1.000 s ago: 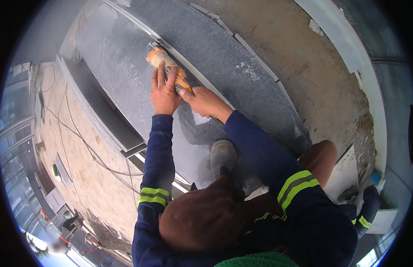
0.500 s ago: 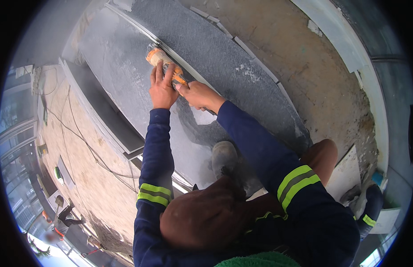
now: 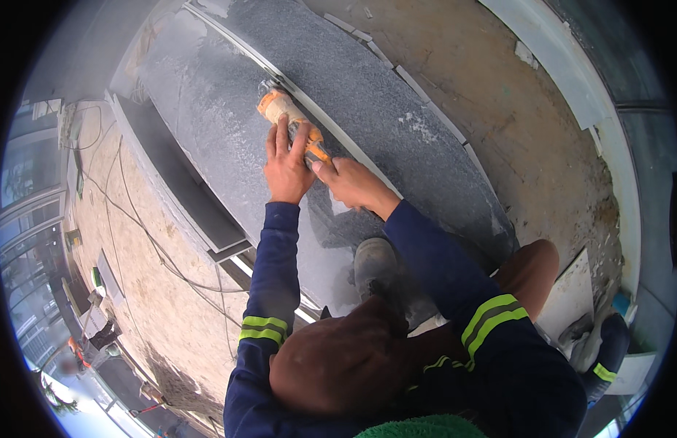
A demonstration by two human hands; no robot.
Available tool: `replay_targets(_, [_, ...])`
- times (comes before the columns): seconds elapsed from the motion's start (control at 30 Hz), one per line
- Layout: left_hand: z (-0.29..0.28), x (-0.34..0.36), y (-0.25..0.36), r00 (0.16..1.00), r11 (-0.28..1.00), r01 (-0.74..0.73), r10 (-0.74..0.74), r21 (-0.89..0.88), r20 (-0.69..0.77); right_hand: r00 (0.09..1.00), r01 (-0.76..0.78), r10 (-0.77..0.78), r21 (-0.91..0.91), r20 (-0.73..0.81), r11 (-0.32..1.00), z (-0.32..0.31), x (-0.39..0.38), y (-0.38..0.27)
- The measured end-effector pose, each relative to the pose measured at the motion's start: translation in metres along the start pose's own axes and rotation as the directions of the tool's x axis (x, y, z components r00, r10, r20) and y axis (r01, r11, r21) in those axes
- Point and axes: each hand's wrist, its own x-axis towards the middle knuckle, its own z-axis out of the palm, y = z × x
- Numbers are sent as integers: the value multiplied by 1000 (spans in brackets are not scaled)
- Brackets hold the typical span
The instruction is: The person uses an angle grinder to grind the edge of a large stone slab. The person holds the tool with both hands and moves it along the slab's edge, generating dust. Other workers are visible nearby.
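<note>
My left hand (image 3: 287, 168) is closed over the body of an orange power tool (image 3: 271, 106) with a tan wrapping and a dusty head. My right hand (image 3: 353, 182) grips the same tool's rear part, just below and to the right. The tool lies along a long pale metal strip (image 3: 331, 129) that crosses a dusty dark grey stone surface (image 3: 433, 168); the exact contact at its head is too small to make out. My dusty boot (image 3: 375, 266) stands on the stone below my hands.
A long dark recess (image 3: 163, 160) borders the stone on the left, with loose cables (image 3: 174, 271) on the pale floor beyond. Dirt ground (image 3: 543, 168) and a loose white board (image 3: 566, 292) lie to the right, inside a curved pale ledge (image 3: 612, 168). A co-worker (image 3: 79, 354) is at the lower left.
The view has shifted, so the stone, tool and both hands appear a little lower and further right. Both hands keep their grip. The co-worker at lower left has changed posture.
</note>
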Motion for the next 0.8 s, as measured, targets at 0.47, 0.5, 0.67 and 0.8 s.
replay_targets(0.47, [17, 32, -23, 999, 999, -3, 4, -32, 53, 994, -102, 99, 84, 46, 991, -13, 39, -19])
replay_targets(0.5, [10, 29, -26, 996, 1000, 12, -11, -11, 88, 994, -93, 86, 103, 67, 990, -9, 37, -23])
replay_targets(0.67, [1, 1, -12, 997, 998, 49, -47, -35, 53, 990, -129, 125, 50, 69, 990, 3, 6, -20])
replay_targets(0.8, [-2, -11, 1, 997, 996, 57, -54, -63, 55, 988, -141, 139, 28, 65, 990, 3, -9, -12])
